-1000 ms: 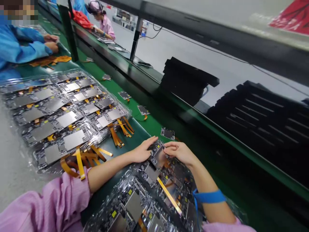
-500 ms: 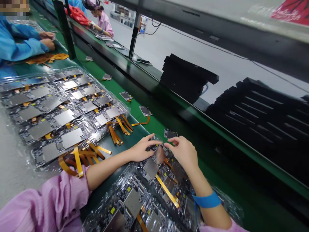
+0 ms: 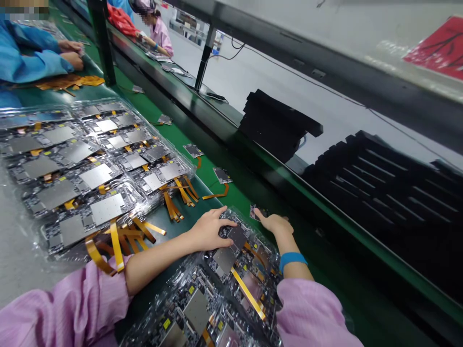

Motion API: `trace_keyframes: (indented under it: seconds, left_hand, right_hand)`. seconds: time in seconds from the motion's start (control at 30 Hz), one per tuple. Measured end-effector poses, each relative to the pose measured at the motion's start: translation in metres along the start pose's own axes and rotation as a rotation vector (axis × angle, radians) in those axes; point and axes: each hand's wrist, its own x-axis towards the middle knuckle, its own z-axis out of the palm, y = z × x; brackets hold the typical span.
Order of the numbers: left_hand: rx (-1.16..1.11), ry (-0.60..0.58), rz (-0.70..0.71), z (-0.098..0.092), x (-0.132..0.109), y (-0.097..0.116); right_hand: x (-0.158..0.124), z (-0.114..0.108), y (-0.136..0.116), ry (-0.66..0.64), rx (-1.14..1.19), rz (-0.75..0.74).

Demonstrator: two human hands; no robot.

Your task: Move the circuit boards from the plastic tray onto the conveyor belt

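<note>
My left hand is open, its thumb and fingers spread over the upper left edge of a clear plastic tray of circuit boards. The fingertips rest near a dark square-shielded board in the tray's far row. Just past the tray's far corner, my right hand reaches over a small circuit board on the green belt. One digit stretches out onto this board; the other fingers are mostly hidden behind the hand. An orange flat ribbon cable lies across the tray's boards.
Another filled tray stands to the left, with orange ribbon cables hanging from it. Several boards lie along the green belt. Black slotted panels stand beyond the rail. A co-worker's blue sleeves are at upper left.
My right hand has left the tray and moved out over the board on the belt. My left hand stays at the tray edge, fingers spread. The view has shifted slightly.
</note>
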Motion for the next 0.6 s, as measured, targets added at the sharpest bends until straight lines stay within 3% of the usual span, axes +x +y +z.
trace_keyframes:
  seconds: [0.2, 0.37, 0.47, 0.6]
  left_hand:
    - [-0.040, -0.001, 0.027, 0.001, 0.002, -0.004]
    - [-0.056, -0.032, 0.021, 0.000, 0.002, -0.006]
    - [-0.069, -0.058, 0.020, -0.002, 0.001, -0.008]
    - [-0.087, -0.076, 0.009, -0.004, 0.001, -0.009]
  right_hand:
    - [0.004, -0.002, 0.008, 0.080, 0.107, -0.015]
    - [-0.004, -0.006, 0.020, 0.353, 0.361, -0.223]
    - [-0.032, -0.019, 0.034, 0.494, 0.509, -0.350]
    - [-0.099, -0.051, 0.073, 0.573, 0.645, -0.430]
